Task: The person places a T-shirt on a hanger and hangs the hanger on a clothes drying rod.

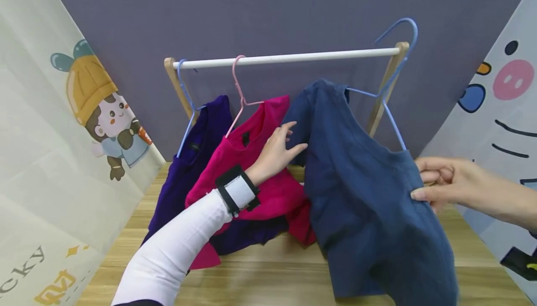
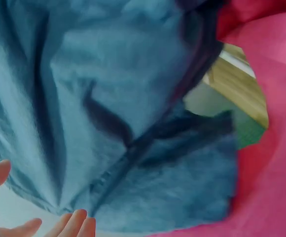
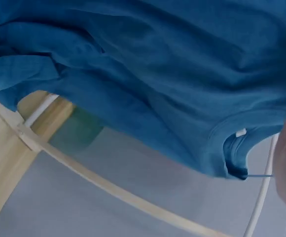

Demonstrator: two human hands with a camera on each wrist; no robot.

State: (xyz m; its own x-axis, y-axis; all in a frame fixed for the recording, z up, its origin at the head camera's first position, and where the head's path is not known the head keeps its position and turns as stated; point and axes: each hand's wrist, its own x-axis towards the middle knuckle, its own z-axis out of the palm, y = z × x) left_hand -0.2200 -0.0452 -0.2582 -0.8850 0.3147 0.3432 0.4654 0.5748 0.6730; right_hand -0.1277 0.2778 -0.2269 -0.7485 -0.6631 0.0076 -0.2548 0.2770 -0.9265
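Note:
A dark blue T-shirt [image 1: 369, 213] hangs on a light blue hanger [image 1: 416, 33], tilted, in front of the rack's right side. My right hand [image 1: 455, 185] pinches the shirt near its neckline, thumb in front. The hanger's hook stands above the rail and overlaps the rail's right end in the head view. Beside the shirt's other sleeve is my left hand [image 1: 274, 150], its fingers extended and spread, holding nothing. In the left wrist view, the left fingers [image 2: 71, 227] show at the lower edge, close to the blue cloth [image 2: 113, 64].
On the rack's white rail [image 1: 319, 57] hang a pink shirt [image 1: 268, 206] on a pink hanger [image 1: 237, 80] and a purple shirt [image 1: 178, 194] on a blue hanger [image 1: 183, 87]. A wooden table [image 1: 268, 278] lies below. Printed curtains flank both sides.

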